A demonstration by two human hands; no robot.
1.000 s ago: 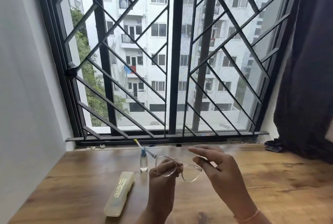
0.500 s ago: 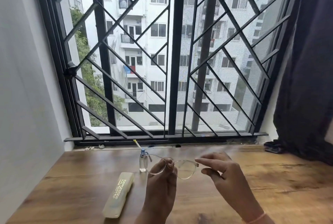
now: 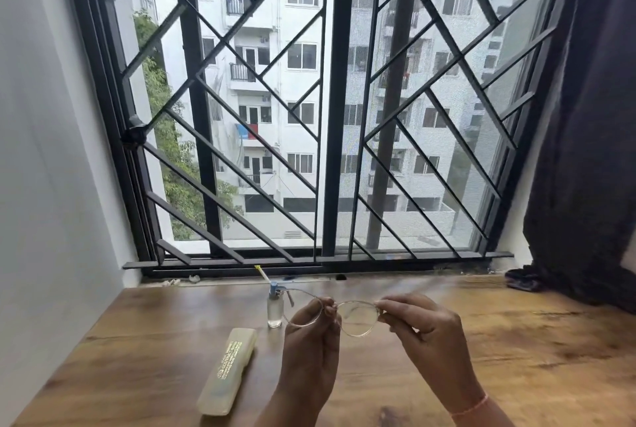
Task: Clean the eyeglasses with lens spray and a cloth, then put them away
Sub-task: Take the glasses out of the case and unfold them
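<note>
Thin clear-rimmed eyeglasses [image 3: 359, 318] are held up above the wooden table [image 3: 516, 351], lenses facing me. My left hand [image 3: 311, 340] pinches the frame at the bridge. My right hand [image 3: 426, 330] pinches the right end of the frame by the hinge. A small clear spray bottle [image 3: 274, 309] with a blue top stands on the table just behind and left of the glasses. A long pale yellow glasses case [image 3: 229, 370] lies closed on the table to the left of my left hand. I see no cloth.
A barred window [image 3: 327, 117] fills the far side, its sill running along the table's back edge. A white wall [image 3: 51, 186] bounds the left. A dark curtain [image 3: 592, 151] hangs at the right, with a small dark object [image 3: 521, 280] on the table below it.
My right hand has closed on the right end of the frame, which it was only near before. The glasses have levelled out and shifted slightly.
</note>
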